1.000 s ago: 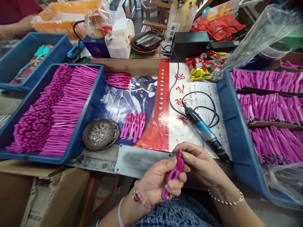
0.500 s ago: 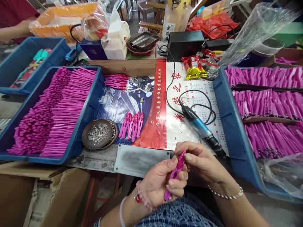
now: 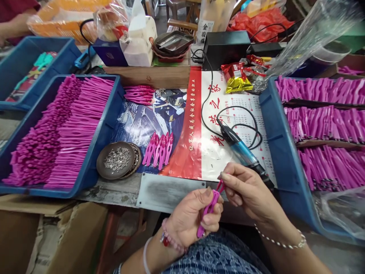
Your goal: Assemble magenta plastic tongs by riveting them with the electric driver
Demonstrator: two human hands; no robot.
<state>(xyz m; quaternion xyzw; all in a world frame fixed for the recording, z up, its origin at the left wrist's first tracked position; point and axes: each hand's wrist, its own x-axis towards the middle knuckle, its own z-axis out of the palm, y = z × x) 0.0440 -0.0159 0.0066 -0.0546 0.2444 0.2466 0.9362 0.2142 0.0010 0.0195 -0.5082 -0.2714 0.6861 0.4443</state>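
Observation:
My left hand (image 3: 189, 215) is wrapped round a pink plastic clip-like piece (image 3: 210, 209), made of two long arms and held at a slant over my lap. Just above its upper end, my right hand (image 3: 246, 188) pinches a small, darker pink looped part (image 3: 220, 185) between thumb and finger. Whether that part still touches the clip is hard to see. Beyond my hands, several pink clips with dark pink tips (image 3: 158, 150) lie side by side on a poster (image 3: 182, 167). To their left sits a brown dish (image 3: 99, 161) of small metal bits, overlapping a second dish.
Blue bins of pink pieces stand left (image 3: 110, 114) and right (image 3: 275, 129). A blue electric screwdriver (image 3: 242, 150) with a coiled cord lies before the right bin. More dark-tipped clips (image 3: 139, 94) lie farther back. A metal plate (image 3: 168, 192) edges the table. Another person's arm (image 3: 14, 28) shows far left.
My right hand has drawn up and right from the clip's top, and the dark pink part now sticks out above the clip. My left hand has kept its hold.

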